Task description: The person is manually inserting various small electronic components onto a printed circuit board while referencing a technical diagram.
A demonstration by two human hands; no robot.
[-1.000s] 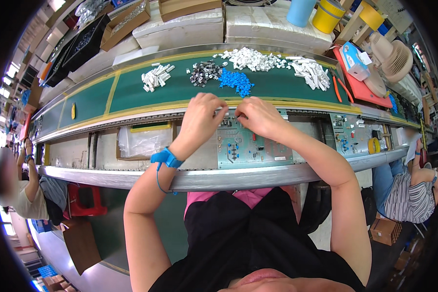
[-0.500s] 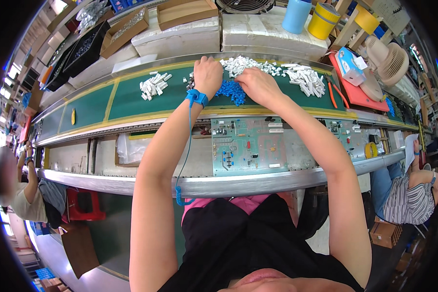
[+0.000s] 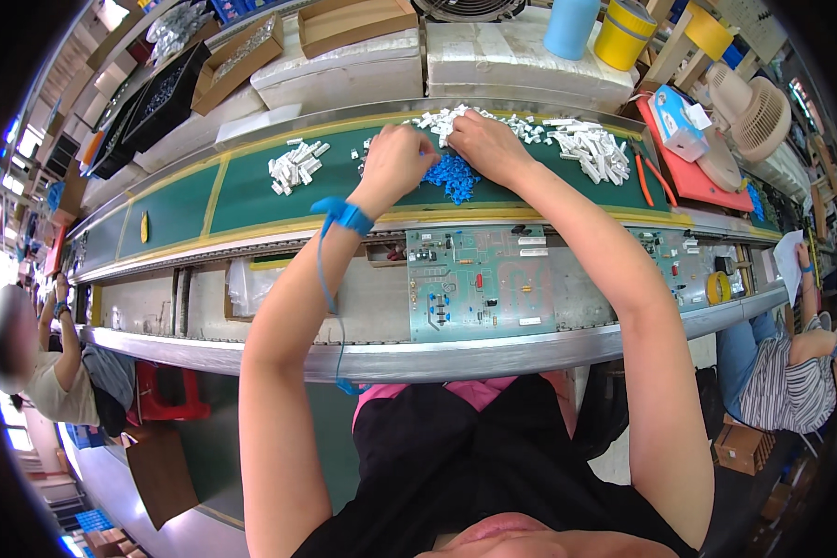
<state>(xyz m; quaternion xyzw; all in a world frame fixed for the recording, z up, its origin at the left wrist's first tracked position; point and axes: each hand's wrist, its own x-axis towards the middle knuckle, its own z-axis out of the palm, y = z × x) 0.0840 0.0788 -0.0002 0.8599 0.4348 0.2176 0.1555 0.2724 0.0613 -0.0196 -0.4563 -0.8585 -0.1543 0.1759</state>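
My left hand [image 3: 398, 162], with a blue wrist strap [image 3: 344, 215] and cord on its wrist, has its fingers curled at the left edge of a heap of small blue components [image 3: 454, 179]. My right hand [image 3: 489, 147] is closed, fingertips down at a pile of small white parts [image 3: 434, 122] just behind the blue heap. What either hand pinches is too small or hidden to make out. Nearer to me, a green circuit board [image 3: 479, 279] lies on the rails, fitted with white blocks, blue parts and a red one.
Longer white blocks lie in piles at left [image 3: 297, 166] and right [image 3: 590, 152]. Orange-handled pliers [image 3: 656, 180] rest beside the right pile. A second circuit board [image 3: 671, 260] sits beyond my right forearm. Co-workers sit at both sides; a fan [image 3: 751, 113] stands back right.
My left hand has come down and turned toward the blue heap, its wrist moving left and nearer me. My right hand has shifted slightly farther back over the white parts.
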